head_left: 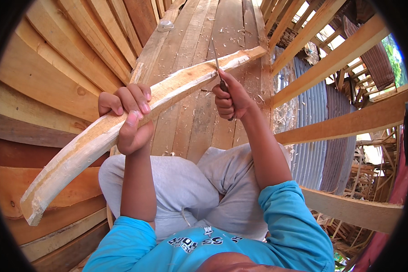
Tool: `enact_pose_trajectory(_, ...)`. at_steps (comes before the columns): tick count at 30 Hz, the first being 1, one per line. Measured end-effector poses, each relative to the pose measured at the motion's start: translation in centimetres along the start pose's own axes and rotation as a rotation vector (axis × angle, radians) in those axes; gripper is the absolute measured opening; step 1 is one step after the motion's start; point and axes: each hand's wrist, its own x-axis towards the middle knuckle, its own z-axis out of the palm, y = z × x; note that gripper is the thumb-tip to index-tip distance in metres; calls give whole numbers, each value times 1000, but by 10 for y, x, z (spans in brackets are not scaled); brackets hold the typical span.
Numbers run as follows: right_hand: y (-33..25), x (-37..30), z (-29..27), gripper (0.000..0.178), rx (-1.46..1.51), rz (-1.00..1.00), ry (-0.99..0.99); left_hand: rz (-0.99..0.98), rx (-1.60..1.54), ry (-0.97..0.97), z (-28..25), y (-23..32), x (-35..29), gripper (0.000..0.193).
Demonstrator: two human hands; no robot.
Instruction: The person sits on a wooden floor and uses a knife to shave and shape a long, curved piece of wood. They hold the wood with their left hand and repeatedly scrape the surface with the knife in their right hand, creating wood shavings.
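A long pale strip of wood [186,80], stripped of bark and roughly shaved, slants from the lower left to the upper right in front of me. My left hand [130,113] is closed around it left of its middle, fingers over the top and thumb on the near side. In my right hand [232,97] is a knife [216,56], its dark handle in my closed fist. The thin blade points up and away, crossing the strip's right part. Whether its edge touches the wood I cannot tell.
I sit cross-legged on a plank floor [192,122] strewn with shavings. A small clear plastic container [165,26] stands at the far left. Curved wooden planks [45,104] wall the left side. Slanting wooden bars [344,120] line the right, with corrugated metal sheets [310,122] beyond them.
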Motion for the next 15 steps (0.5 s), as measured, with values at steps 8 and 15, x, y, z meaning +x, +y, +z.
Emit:
enact_pose_trajectory(8, 2, -10, 7, 68, -184, 71, -189, 4, -45, 94, -13, -3, 3, 25)
enact_pose_trajectory(15, -38, -69, 5, 66, -549, -142, 577, -35, 4, 177, -23, -7, 2, 22)
